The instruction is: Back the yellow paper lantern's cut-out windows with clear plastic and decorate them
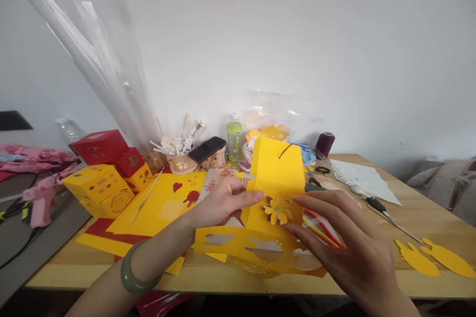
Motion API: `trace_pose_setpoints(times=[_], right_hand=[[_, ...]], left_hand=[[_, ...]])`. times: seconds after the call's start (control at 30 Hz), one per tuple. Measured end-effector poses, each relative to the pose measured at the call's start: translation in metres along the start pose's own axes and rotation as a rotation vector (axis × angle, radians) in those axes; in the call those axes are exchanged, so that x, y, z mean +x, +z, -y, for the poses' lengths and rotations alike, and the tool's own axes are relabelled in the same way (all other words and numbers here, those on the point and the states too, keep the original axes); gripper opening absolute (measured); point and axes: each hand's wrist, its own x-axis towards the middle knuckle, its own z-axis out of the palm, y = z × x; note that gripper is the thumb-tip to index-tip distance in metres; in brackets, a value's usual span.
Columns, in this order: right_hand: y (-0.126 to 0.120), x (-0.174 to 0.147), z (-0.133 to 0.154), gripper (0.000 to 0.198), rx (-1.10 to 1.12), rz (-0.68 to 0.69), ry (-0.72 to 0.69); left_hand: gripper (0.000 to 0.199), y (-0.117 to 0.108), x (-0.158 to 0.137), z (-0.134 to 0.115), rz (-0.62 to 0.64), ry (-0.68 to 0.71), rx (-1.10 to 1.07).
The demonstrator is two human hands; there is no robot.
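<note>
My left hand [232,198] is closed on a yellow paper box [278,168], its thumb pressing on the front face. A dark thread sticks out of the box's upper panel. On the front face is a yellow paper flower [277,211], its petals lifted from the paper around cut-out gaps. The fingertips and thumb of my right hand [345,237] rest at the flower's right side, at the box's edge. Below the box hangs a yellow panel [238,247] with cut-out shapes, joined to it as far as I can see.
At left, red boxes [100,146] and yellow boxes [94,185] stand beside a pink glue gun [39,205]. A phone [207,149], a green-labelled bottle [234,138] and a thread spool [325,144] line the back. Yellow cut-outs [418,260] and a craft knife [375,203] lie right.
</note>
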Motion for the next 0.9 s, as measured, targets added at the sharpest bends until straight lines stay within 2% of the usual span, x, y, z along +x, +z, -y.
trace_pose_setpoints(times=[0.1, 0.27, 0.43, 0.73, 0.9], right_hand=[[-0.003, -0.002, -0.001, 0.022, 0.016, 0.03, 0.005], [-0.007, 0.0, -0.002, 0.024, 0.015, 0.072, 0.003], [-0.007, 0.002, -0.002, 0.023, 0.029, 0.064, 0.0], [-0.007, -0.008, 0.0, 0.019, 0.028, 0.058, 0.018], [-0.003, -0.013, 0.005, 0.026, 0.038, 0.072, 0.01]], left_hand=[[0.03, -0.002, -0.001, -0.002, 0.011, -0.003, 0.006], [0.034, -0.002, -0.004, -0.01, 0.018, -0.088, 0.1], [0.037, -0.002, -0.004, -0.013, 0.069, -0.112, 0.161], [0.033, -0.009, -0.003, -0.01, 0.05, 0.014, 0.229], [0.033, -0.007, -0.003, -0.011, 0.018, 0.029, 0.294]])
